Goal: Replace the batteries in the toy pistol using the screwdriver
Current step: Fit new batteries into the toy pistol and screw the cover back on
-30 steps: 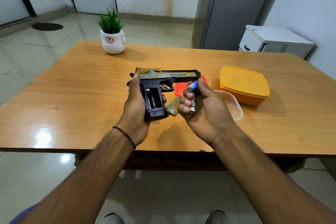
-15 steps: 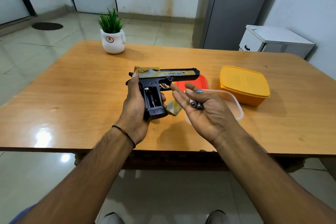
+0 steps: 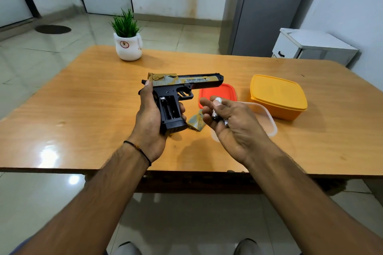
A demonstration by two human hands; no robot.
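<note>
The toy pistol (image 3: 182, 87) is held above the middle of the table (image 3: 83, 99), with the barrel pointing right and the open battery slot in the grip facing the camera. Something silver glints at the top of the slot, but I cannot tell whether a battery sits there. The left hand (image 3: 149, 118) is wrapped round the back of the grip, thumb up along the rear of the slide. The right hand (image 3: 232, 124) is just beside it, palm up, with its fingers curled loosely round small batteries (image 3: 214, 114). Two metal ends show clearly and there may be a third; the exact count is unclear.

Between the two hands one camouflage-patterned cover (image 3: 196, 122) lies on the table. Past the right hand are one red lid (image 3: 219, 92), one clear tub (image 3: 269, 122) and one closed yellow box (image 3: 277, 95). One potted plant (image 3: 127, 45) stands at the far edge.
</note>
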